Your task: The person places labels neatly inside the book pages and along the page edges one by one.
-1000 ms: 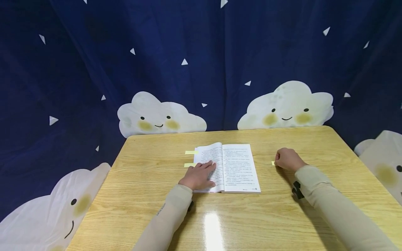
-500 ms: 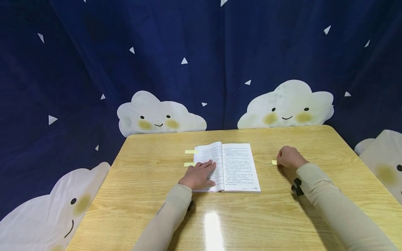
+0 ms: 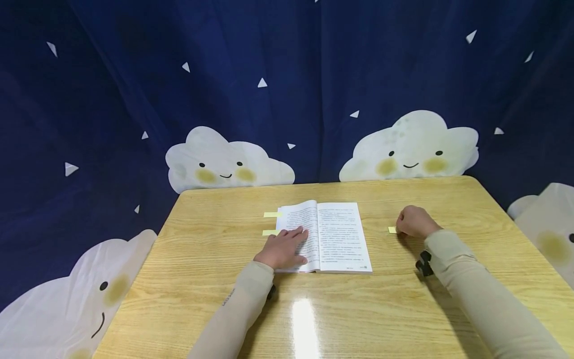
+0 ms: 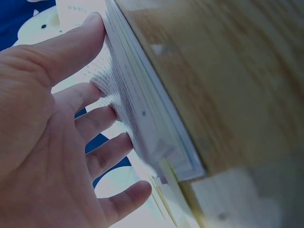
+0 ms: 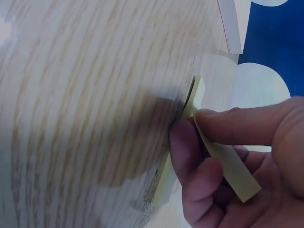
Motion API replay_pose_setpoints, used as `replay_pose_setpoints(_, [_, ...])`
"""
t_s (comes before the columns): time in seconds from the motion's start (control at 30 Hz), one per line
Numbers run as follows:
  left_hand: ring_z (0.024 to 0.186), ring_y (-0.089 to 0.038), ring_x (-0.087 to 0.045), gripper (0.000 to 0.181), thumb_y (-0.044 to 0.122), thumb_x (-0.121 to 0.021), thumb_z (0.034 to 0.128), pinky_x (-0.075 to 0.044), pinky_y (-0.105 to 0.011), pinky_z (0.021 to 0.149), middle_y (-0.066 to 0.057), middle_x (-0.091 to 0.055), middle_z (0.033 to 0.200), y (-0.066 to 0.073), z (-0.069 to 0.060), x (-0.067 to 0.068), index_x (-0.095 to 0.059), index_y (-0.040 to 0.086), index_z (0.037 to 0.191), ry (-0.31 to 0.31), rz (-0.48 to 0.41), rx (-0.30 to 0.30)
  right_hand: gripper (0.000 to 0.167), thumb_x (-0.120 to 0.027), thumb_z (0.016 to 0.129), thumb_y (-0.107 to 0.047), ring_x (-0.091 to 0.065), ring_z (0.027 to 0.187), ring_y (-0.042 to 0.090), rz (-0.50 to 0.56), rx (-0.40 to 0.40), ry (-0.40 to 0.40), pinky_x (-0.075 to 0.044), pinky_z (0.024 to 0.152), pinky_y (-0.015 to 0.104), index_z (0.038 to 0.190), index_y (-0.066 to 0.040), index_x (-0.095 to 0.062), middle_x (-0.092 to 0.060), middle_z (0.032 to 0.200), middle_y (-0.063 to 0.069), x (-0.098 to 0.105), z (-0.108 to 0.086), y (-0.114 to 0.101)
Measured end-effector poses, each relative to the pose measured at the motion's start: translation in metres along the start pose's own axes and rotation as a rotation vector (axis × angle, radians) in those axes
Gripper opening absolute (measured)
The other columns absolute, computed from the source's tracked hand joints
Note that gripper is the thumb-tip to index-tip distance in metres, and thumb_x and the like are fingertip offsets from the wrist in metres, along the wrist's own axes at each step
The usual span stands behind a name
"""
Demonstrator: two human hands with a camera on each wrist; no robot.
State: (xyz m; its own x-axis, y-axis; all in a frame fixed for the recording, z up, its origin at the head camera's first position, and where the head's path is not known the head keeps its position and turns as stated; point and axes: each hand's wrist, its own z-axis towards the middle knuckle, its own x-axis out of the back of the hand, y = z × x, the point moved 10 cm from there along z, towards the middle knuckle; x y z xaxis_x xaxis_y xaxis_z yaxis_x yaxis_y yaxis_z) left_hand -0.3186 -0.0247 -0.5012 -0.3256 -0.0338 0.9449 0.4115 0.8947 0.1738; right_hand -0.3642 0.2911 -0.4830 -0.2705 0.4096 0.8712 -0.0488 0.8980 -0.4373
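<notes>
An open book lies on the wooden table, printed pages facing up. My left hand rests on its left page with fingers spread; in the left wrist view the fingertips touch the paper near the page edges. To the right of the book, my right hand pinches a yellow sticky note strip between thumb and index finger. The strip bends up from a thin pad of yellow sticky notes lying on the table, partly hidden by the fingers. In the head view only the pad's left end shows.
Two yellow sticky tabs, an upper one and a lower one, stick out from the book's left edge. Behind the wooden table hangs a dark blue curtain with clouds and white triangles.
My right hand has shifted slightly to the right, and a little more of the sticky note pad shows. The left hand stays on the page. The head view has tilted up slightly.
</notes>
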Motion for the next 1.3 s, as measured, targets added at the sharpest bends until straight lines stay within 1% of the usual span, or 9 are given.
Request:
replay_pose_setpoints(0.3, [0.149, -0.025, -0.033, 0.075, 0.049, -0.062, 0.094, -0.036, -0.056, 0.111, 0.01, -0.023, 0.166, -0.0005, -0.0004, 0.0001, -0.027, 0.03, 0.158, 0.002, -0.007, -0.001, 0.017, -0.053, 0.084, -0.008, -0.052, 0.058, 0.016, 0.008, 0.012, 0.011, -0.04, 0.057, 0.027, 0.074, -0.002, -0.066, -0.065, 0.064, 0.007, 0.001, -0.0001, 0.0014])
replay_pose_setpoints(0.47, [0.149, -0.025, -0.033, 0.075, 0.049, -0.062, 0.0941, -0.035, -0.056, 0.111, 0.009, -0.023, 0.166, -0.0004, -0.0005, -0.001, -0.027, 0.03, 0.158, 0.003, -0.01, -0.004, 0.015, -0.055, 0.082, -0.007, -0.053, 0.059, 0.015, 0.01, 0.002, 0.007, -0.04, 0.058, 0.026, 0.074, -0.002, -0.066, -0.067, 0.065, 0.007, 0.0004, 0.0006, 0.0011])
replay_pose_setpoints(0.7, [0.149, -0.025, -0.033, 0.075, 0.049, -0.062, 0.0942, -0.036, -0.056, 0.112, 0.009, -0.023, 0.166, -0.0005, 0.0, -0.0009, -0.027, 0.03, 0.158, 0.001, -0.004, -0.005, 0.014, -0.056, 0.084, -0.008, -0.054, 0.061, 0.016, 0.029, -0.02, -0.019, -0.041, 0.058, 0.026, 0.077, -0.001, -0.066, -0.068, 0.068, 0.008, -0.0017, 0.0009, 0.0027])
replay_pose_setpoints(0.97, [0.15, -0.026, -0.032, 0.076, 0.05, -0.061, 0.0942, -0.035, -0.057, 0.112, 0.009, -0.022, 0.167, -0.001, 0.0009, -0.0007, -0.026, 0.03, 0.158, 0.0, -0.004, -0.006, 0.014, -0.056, 0.082, -0.008, -0.056, 0.06, 0.016, 0.039, -0.003, -0.024, -0.042, 0.06, 0.026, 0.076, -0.001, -0.067, -0.068, 0.065, 0.007, 0.0005, -0.0001, 0.0026])
replay_pose_setpoints(1.17, [0.15, -0.026, -0.032, 0.076, 0.049, -0.062, 0.0941, -0.036, -0.057, 0.111, 0.009, -0.022, 0.167, -0.0011, 0.0, -0.0009, -0.026, 0.03, 0.158, 0.0, -0.013, -0.004, 0.016, -0.054, 0.084, -0.008, -0.054, 0.06, 0.015, 0.035, 0.001, -0.03, -0.041, 0.06, 0.026, 0.075, -0.002, -0.066, -0.068, 0.065, 0.007, 0.0004, -0.0005, 0.0016])
replay_pose_setpoints(1.3, [0.15, -0.026, -0.032, 0.075, 0.049, -0.062, 0.0941, -0.031, -0.056, 0.115, 0.009, -0.022, 0.167, -0.0012, -0.0002, -0.0012, -0.027, 0.03, 0.158, 0.002, -0.009, -0.006, 0.016, -0.054, 0.084, -0.008, -0.052, 0.059, 0.015, 0.029, -0.003, -0.026, -0.04, 0.058, 0.026, 0.074, -0.002, -0.065, -0.067, 0.065, 0.007, 0.0008, -0.0002, 0.0023])
